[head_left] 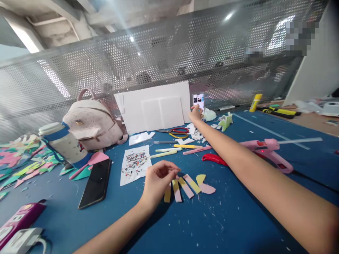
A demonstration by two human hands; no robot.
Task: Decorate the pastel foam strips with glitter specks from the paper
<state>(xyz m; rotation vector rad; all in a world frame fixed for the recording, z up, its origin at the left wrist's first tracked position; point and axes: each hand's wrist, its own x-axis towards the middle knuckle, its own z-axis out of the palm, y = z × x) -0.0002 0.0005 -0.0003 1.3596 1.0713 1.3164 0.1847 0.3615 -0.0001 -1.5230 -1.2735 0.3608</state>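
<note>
My left hand (pixel 160 181) is curled into a pinch above the mat. Whatever its fingertips hold, if anything, is too small to make out. Just beneath and beside it lie several pink-and-yellow foam strips (pixel 186 188), fanned out, with a rounded pink foam piece (pixel 208 188) and a yellow one (pixel 201 179) at their right. My right hand (pixel 196 113) reaches far forward, its fingers apart and at the lit screen of an upright phone (pixel 199 100). Whether a fingertip presses the screen, I cannot tell. A paper sheet with small colourful beads (pixel 135 164) lies left of centre.
A pink glue gun (pixel 275 155) and a red-handled tool (pixel 214 158) lie by my right forearm. Pens (pixel 188 146), scissors (pixel 177 132) and a white board (pixel 153 106) are ahead. Leftward are a dark phone (pixel 95 183), tumbler (pixel 65 144), backpack (pixel 92 121) and power strip (pixel 21 222).
</note>
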